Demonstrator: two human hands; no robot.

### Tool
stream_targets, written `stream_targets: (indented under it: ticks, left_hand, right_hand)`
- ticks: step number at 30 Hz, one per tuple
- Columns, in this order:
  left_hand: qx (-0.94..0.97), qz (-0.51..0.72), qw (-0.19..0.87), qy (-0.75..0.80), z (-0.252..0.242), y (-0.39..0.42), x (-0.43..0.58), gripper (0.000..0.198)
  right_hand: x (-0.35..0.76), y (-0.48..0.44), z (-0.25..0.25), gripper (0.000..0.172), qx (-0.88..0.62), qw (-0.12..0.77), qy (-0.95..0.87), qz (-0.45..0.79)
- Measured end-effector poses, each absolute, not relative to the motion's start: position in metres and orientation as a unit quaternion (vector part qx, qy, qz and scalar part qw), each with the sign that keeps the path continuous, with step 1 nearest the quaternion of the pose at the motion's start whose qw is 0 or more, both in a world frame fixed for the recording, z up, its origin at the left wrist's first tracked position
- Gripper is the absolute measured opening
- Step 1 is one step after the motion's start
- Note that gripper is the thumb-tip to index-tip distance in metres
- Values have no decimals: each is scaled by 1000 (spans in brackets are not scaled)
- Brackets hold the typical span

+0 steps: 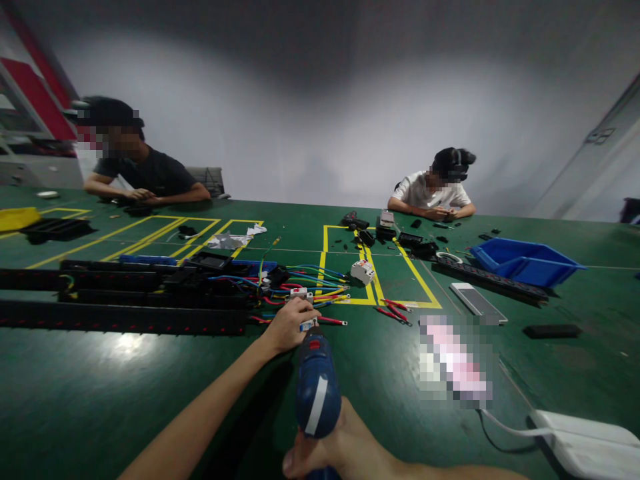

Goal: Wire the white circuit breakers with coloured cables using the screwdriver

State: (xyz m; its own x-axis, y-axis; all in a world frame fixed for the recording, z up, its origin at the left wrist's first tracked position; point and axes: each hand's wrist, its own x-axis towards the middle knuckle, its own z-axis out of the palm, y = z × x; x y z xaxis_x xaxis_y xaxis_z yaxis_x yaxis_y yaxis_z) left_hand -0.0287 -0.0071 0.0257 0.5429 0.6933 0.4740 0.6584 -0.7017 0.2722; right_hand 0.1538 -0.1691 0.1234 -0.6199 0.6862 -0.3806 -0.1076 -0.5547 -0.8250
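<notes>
My right hand (pixel 353 437) grips a blue cordless drill (pixel 316 383), whose body has a white strip on its back and a red button. Its tip points away from me, at a small white circuit breaker (pixel 307 325). Closed around that breaker, my left hand (pixel 289 325) steadies it just in front of the drill; contact between the bit and the breaker is hidden. A red wire (pixel 333 321) with a metal lug runs out beside my fingers. Just beyond them lies another white breaker (pixel 301 293) among coloured wires (pixel 320 275) coming from long black housings (pixel 150 313).
A loose white breaker (pixel 363 271) and short red leads (pixel 396 311) lie to the right. Farther right are a blue bin (pixel 525 261), a grey-white phone-like device (pixel 477 303) and a white power bank-like box (pixel 585 440). Two people sit across the green table (pixel 200 400).
</notes>
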Motion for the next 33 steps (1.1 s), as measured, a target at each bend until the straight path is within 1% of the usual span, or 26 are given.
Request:
stream_targets:
  ticks: [11,17,23,33]
  left_hand:
    - [877,285,35,385,24,-6,-29,28]
    - [877,286,35,384,25,-7,-28,24]
    - [877,282,31,388,25,-7,-28,27]
    - [875,284,31,390,25,-7,-28,25]
  right_hand:
    - [154,-169,122,39,-362,246,-404,803]
    - [154,-169,126,39,-362,245,-409,801]
    - [153,-170,118,38,-358,253,-403,803]
    - [154,-169,117,41,-363,244,-405,803]
